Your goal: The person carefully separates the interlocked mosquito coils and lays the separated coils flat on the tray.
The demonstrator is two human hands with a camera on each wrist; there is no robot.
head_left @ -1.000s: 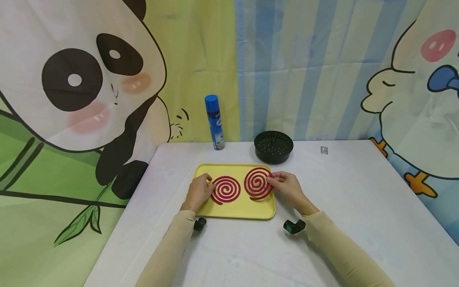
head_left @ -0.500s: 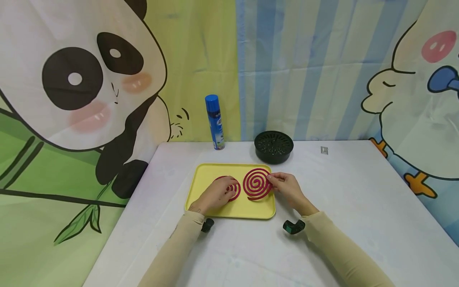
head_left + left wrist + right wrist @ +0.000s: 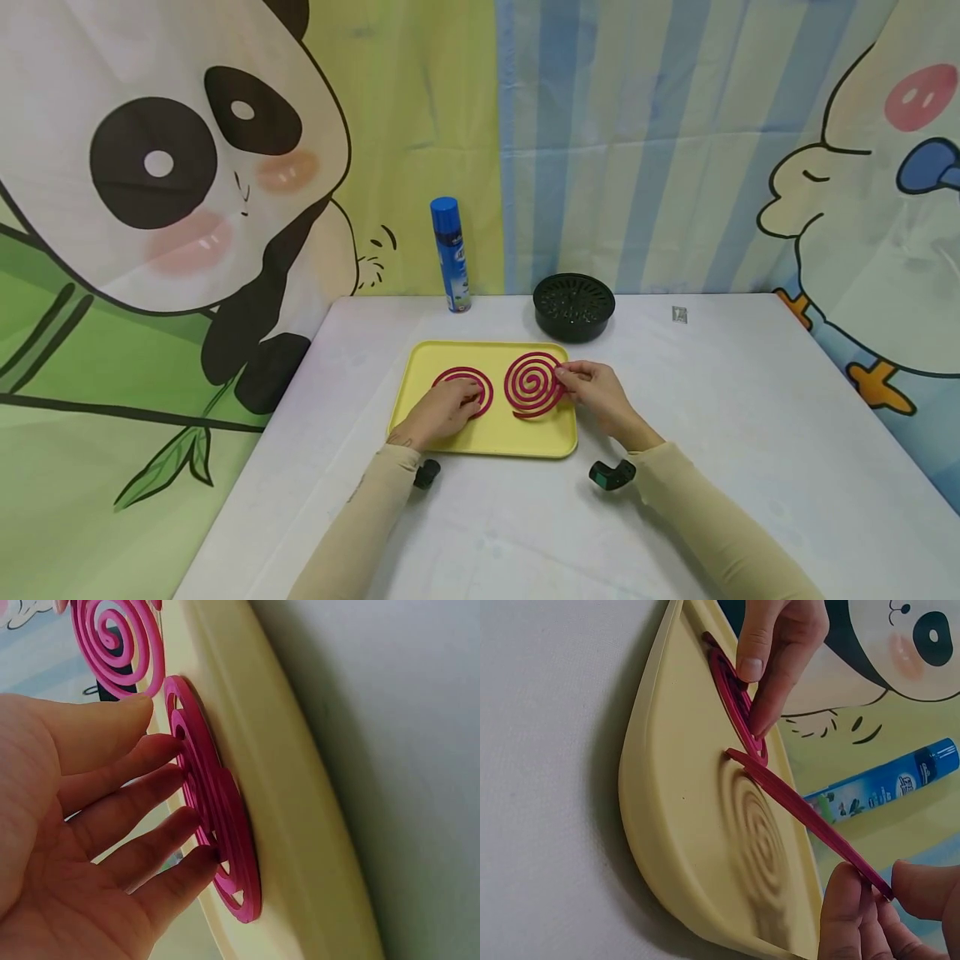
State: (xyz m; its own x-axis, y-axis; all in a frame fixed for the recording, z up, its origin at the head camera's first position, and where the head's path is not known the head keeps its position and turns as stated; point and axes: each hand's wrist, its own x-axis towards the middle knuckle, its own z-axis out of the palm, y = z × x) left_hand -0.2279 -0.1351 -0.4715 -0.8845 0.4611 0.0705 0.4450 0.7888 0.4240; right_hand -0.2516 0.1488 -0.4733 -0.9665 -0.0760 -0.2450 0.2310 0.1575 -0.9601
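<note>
A yellow tray (image 3: pixel 517 437) bears a magenta mosquito coil (image 3: pixel 244 862) lying flat on its left half. Over that coil reaches my left hand (image 3: pixel 438 412); in the left wrist view its fingers are extended, with fingertips at the coil's face and the thumb above. In the head view this hand hides part of the spiral. My right hand (image 3: pixel 600 396) pinches the right edge of a second mosquito coil (image 3: pixel 810 817) between thumb and fingers. That coil is raised and tilted above the tray's right half, its spiral shadow falling on the tray in the right wrist view.
Behind the tray stands a black round coil holder (image 3: pixel 573 308) with a slotted top. A blue spray can (image 3: pixel 452 258) is upright at the back, left of it. Farther right lies a small silvery piece (image 3: pixel 679 314). A printed curtain (image 3: pixel 637 150) hangs behind the table.
My left hand has come from the left coil's edge to over it, and the coil has shifted slightly left in the last half second. The right-hand coil has edged slightly left.
</note>
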